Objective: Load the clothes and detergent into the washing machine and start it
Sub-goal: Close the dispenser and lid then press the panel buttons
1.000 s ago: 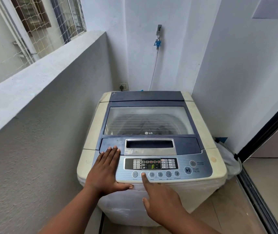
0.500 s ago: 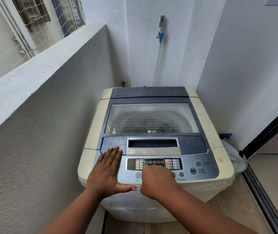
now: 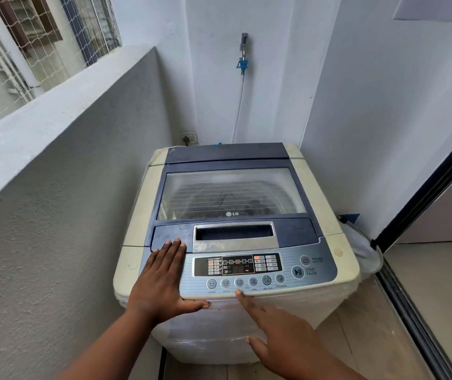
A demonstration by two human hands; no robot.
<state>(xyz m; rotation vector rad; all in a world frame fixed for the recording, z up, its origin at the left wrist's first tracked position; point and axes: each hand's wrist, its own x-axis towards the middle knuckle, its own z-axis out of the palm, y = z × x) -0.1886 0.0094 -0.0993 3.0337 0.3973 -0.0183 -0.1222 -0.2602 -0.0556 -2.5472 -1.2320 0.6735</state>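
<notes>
1. The washing machine [image 3: 236, 242] is standing in the corner with its lid [image 3: 231, 192] closed; dark clothes are showing dimly through the glass (detergent cannot be seen).
2. The left hand [image 3: 161, 286] is lying flat and spread on the near-left end of the control panel [image 3: 263, 270], holding nothing.
3. The right hand [image 3: 282, 335] is hovering with fingers extended, its index fingertip [image 3: 238, 292] pointing just below the row of program buttons [image 3: 245, 282], empty.
4. Risk: that finger is sitting well left of the start/pause button [image 3: 298, 272], so a press here is likely changing a setting rather than starting.
5. Risk: the resting left palm is possibly nudging the nearest button.
</notes>
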